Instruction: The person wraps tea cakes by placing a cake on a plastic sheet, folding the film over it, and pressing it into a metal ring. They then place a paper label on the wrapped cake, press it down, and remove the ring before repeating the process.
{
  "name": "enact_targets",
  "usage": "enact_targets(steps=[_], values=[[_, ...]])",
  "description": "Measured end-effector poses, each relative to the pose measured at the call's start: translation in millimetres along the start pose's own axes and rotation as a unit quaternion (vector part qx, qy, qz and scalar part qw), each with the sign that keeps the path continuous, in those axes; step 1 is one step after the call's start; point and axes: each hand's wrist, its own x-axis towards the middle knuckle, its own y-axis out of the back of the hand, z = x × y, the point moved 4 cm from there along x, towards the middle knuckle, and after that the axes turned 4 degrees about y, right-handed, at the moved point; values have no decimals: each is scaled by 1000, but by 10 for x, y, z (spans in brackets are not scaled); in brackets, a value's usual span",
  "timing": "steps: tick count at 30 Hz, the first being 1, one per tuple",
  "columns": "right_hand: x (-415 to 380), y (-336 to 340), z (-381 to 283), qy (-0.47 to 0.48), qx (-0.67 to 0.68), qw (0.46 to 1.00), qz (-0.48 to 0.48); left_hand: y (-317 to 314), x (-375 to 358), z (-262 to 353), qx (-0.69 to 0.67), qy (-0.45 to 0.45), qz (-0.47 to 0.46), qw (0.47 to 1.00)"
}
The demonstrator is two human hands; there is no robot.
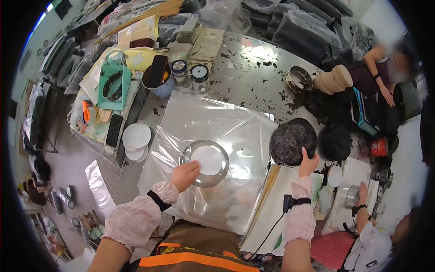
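Note:
My left hand (185, 174) rests on the near rim of a round metal ring (206, 163) that lies on a clear plastic sheet (199, 122). A white paper disc (206, 159) sits inside the ring. My right hand (308, 163) holds up a dark round cake of pressed leaves (292, 140) by its lower right edge, above the table's right side. Both my forearms wear pink checked sleeve covers, and a black strap with a cable circles my right wrist.
White discs (136, 138) are stacked left of the sheet. Jars (199, 75), a blue bowl (158, 84) and a green frame (113, 84) stand at the back. A second dark cake (335, 143) and loose leaves lie right. Two other people work at the right.

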Motion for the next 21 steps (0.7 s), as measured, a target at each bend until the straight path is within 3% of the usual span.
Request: enact_targets(steps=[2, 3, 5, 6, 7, 8, 10, 12, 13, 16, 17, 19, 20, 21], values=[[-355, 215, -715, -46, 205, 978, -4, 143, -48, 40, -17, 25, -37, 999], [-567, 260, -1006, -48, 250, 966, -37, 281, -58, 69, -141, 64, -1, 988], [-1119, 117, -1437, 44, 269, 952, -137, 485, 43, 168, -379, 131, 66, 914], [-1507, -32, -1745, 13, 318, 929, -189, 496, 161, 150, -511, 187, 86, 835], [-1836, -321, -1586, 49, 225, 942, -244, 503, 307, 126, -628, 236, 105, 734], [-2240, -411, -2047, -15, 291, 905, -310, 490, 379, 99, -729, 276, 121, 615], [-2645, -701, -2041, -49, 326, 892, -310, 485, 370, -111, -613, 277, 159, 723], [-2719, -716, -2251, -14, 282, 900, -332, 613, 228, -185, -484, 238, 165, 826], [-2807, -684, -2294, -4, 253, 905, -343, 590, 166, -214, -511, 250, 172, 804], [-3065, -928, -1962, 124, 46, 939, -318, 157, 32, -424, -345, 272, 175, 881], [-3128, -999, -1775, 135, 16, 943, -302, -255, -36, -626, -268, 254, 204, 906], [-3123, -1110, -1517, 160, -44, 949, -270, -72, -62, -519, -147, 293, 206, 922], [-2988, -926, -1754, 223, -77, 944, -232, 88, -76, -466, -84, 313, 204, 924], [-2846, -707, -2093, 264, -78, 925, -261, 333, -47, -400, -37, 233, 214, 948]])
